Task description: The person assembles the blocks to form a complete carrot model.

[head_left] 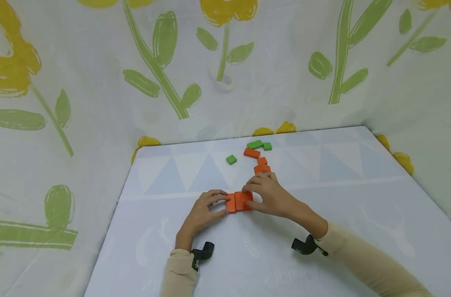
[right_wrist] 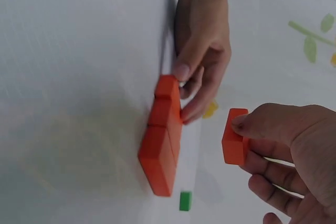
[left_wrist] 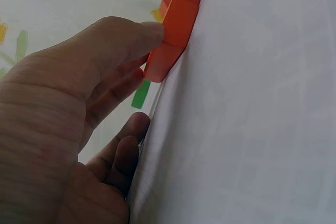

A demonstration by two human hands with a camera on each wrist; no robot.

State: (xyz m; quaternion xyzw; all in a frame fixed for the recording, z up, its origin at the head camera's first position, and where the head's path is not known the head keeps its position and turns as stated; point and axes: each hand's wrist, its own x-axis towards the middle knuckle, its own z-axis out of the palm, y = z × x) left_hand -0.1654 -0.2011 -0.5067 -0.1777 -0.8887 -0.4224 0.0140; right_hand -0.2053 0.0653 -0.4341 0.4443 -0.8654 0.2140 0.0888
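A short row of orange blocks (head_left: 236, 202) lies on the white cloth near the table's middle. My left hand (head_left: 224, 204) pinches its left end block between thumb and fingers; the left wrist view shows the thumb on the orange row (left_wrist: 176, 30). My right hand (head_left: 253, 196) hovers at the row's right end. In the right wrist view, my right hand (right_wrist: 245, 141) pinches a single orange block (right_wrist: 233, 140), held a little apart from the orange row (right_wrist: 160, 145). The left hand (right_wrist: 202, 56) shows at the row's far end.
Behind the hands lie loose orange blocks (head_left: 252, 153) (head_left: 262, 168) and three green blocks (head_left: 255, 144) (head_left: 231, 159) (head_left: 267, 146). The table (head_left: 359, 198) is hemmed in by flower-printed fabric walls (head_left: 99, 82) at the back and sides.
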